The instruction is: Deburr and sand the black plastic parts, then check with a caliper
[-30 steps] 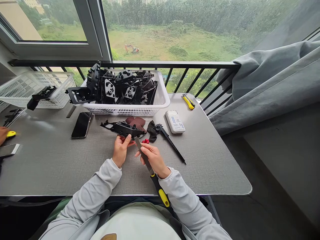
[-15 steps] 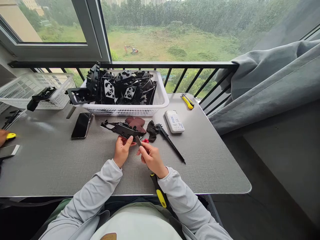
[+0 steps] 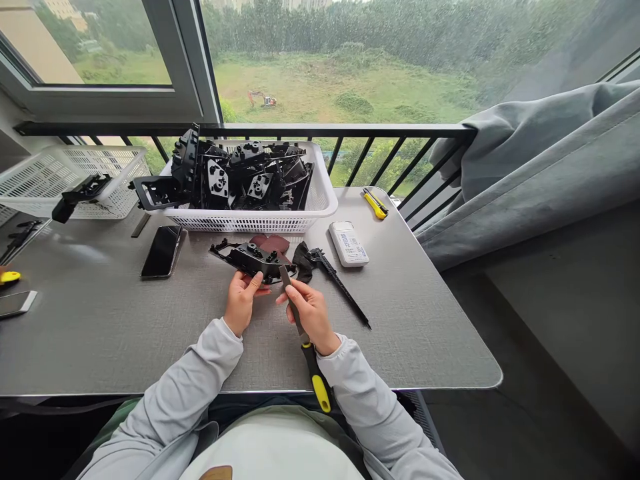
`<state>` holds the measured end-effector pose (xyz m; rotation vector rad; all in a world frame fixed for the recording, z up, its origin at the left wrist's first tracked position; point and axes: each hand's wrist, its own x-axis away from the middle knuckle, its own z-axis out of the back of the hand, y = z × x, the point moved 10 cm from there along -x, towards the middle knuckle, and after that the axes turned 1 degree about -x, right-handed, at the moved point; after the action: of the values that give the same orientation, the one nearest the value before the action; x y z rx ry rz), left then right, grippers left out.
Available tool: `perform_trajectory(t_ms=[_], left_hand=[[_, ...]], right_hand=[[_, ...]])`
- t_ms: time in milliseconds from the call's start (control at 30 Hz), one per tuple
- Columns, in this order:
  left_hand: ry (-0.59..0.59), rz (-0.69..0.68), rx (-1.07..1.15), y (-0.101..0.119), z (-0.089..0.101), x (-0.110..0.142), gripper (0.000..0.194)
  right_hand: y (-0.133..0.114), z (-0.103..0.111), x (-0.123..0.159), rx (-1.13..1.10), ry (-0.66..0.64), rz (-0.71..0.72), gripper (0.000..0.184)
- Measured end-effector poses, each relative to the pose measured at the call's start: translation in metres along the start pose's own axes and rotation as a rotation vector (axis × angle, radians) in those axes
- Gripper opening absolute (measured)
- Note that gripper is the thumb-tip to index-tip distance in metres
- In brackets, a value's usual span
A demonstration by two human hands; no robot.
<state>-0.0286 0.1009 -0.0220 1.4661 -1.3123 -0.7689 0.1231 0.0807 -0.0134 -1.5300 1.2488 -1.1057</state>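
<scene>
The left hand (image 3: pixel 241 303) pinches a black plastic moulding (image 3: pixel 253 262), its fingers closed on the near edge, just above the desk (image 3: pixel 100 333). The right hand (image 3: pixel 311 317) has its fingers clenched round a flat file (image 3: pixel 295 310) with a yellow-and-black handle, the tip reaching the moulding. Farther right, a white box (image 3: pixel 349 244) carries blue print too small to read.

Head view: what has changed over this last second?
The black plastic part in the left hand shifted right and turned; the file in the right hand tilted more upright, its tip moving up and right. Neither was let go. The white basket, caliper and phone stayed put.
</scene>
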Motion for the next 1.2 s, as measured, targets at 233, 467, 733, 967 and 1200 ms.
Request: perform_trajectory(t_ms=[233, 467, 733, 967, 1200], left_hand=[[-0.101, 0.159, 0.102, -0.01, -0.012, 0.005, 0.054], [-0.18, 0.195, 0.163, -0.015, -0.019, 0.007, 0.05], [-0.128, 0.141, 0.226, -0.011, -0.012, 0.001, 0.046], [-0.065, 0.1, 0.197, -0.009, -0.004, -0.001, 0.046], [-0.045, 0.047, 0.077, -0.005, -0.006, 0.004, 0.051]], right_hand=[[0.009, -0.014, 0.003, -0.06, -0.117, -0.084, 0.046], [0.007, -0.018, 0.005, -0.114, -0.145, -0.086, 0.048], [0.004, -0.008, 0.004, -0.218, -0.078, -0.069, 0.045], [0.009, -0.008, 0.004, 0.031, -0.049, -0.063, 0.04], [0.003, -0.006, 0.006, 0.257, -0.014, 0.052, 0.029]])
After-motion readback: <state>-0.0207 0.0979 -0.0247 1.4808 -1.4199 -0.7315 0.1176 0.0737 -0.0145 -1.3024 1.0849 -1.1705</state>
